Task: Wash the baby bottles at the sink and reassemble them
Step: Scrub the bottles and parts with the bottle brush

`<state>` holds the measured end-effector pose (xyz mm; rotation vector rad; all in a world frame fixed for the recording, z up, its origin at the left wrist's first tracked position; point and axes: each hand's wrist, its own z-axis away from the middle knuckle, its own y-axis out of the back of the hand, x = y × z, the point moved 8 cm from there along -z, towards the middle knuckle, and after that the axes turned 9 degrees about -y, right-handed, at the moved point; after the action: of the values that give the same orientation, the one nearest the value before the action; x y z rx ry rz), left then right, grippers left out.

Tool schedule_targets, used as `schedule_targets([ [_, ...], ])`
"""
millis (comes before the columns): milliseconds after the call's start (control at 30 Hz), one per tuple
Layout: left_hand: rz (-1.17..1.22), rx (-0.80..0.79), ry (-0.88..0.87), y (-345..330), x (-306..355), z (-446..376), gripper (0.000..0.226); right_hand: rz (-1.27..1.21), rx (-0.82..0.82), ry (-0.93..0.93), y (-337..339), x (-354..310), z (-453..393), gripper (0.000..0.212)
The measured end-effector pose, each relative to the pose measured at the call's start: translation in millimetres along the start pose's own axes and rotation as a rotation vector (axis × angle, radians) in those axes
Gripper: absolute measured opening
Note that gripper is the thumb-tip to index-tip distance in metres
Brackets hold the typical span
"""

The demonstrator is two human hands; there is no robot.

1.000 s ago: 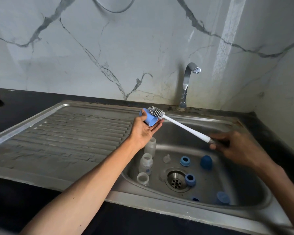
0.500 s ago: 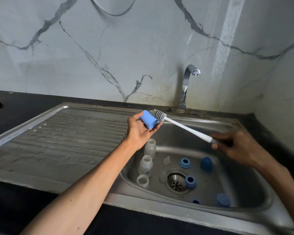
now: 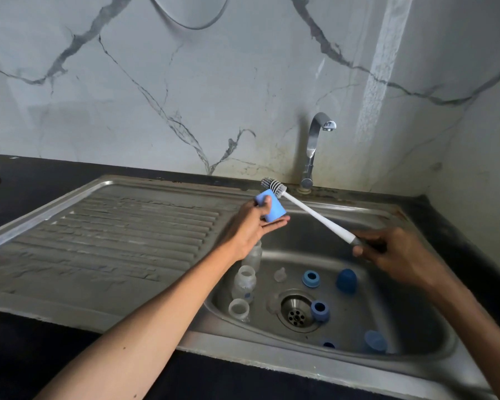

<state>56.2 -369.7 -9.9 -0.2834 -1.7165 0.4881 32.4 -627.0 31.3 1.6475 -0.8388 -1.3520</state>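
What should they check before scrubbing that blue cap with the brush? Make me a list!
1. Light blue plastic cap held firmly: ok, the left hand grips it with thumb and fingers.
2. White long-handled bottle brush in hand: ok, the right hand holds its handle end.
3. Bristle head at the cap: ok, it sits right at the cap's upper edge.
4. Water running from the curved metal tap: not ok, no stream shows.
5. Soap on the brush: cannot tell.
6. Work held over the steel sink basin: ok, so drips should fall inside.
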Motion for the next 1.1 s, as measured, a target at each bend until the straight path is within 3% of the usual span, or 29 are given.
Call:
schedule_targets([
  [133, -0.585, 0.088, -0.248, 26.7, 14.8, -8.3, 0.018, -0.015, 0.110, -0.060, 18.8, 17.2, -4.1, 0.034],
  [233, -0.785, 0.070, -0.265, 32.6, 12.3, -6.2, 0.030, -0.003, 0.145, -0.076, 17.1, 22.8, -5.8, 0.031],
  [367, -1.068, -0.066, -0.331, 15.8, 8.2, -3.5, 0.034, -0.014, 0.179, -0.092, 16.8, 23.6, -6.9, 0.036],
  [533, -1.051, -0.025, -0.327, 19.4, 13.9, -1.7, 0.047, -0.035, 0.234, -0.111, 29.1, 31.0, -6.9, 0.041],
  [667, -1.090, -0.062, -0.317, 13.9, 6.7, -0.2, 0.032, -0.032, 0.176, -0.080, 15.6, 22.4, -7.2, 0.045],
  [867, -0.918, -0.034, -0.255, 18.2, 3.1, -1.2, 0.029, -0.068, 0.215, -0.127, 34.8, 37.1, -6.3, 0.041],
  [1000, -0.873, -0.033, -0.236, 15.2, -1.7, 1.1, 0.028, -0.075, 0.152, -0.087, 20.8, 28.6, -6.6, 0.042],
  [1100, -0.768, 0.022, -0.202, 17.3, -1.6, -0.1, 0.037, -0.089, 0.156, -0.107, 26.9, 34.8, -7.7, 0.042],
])
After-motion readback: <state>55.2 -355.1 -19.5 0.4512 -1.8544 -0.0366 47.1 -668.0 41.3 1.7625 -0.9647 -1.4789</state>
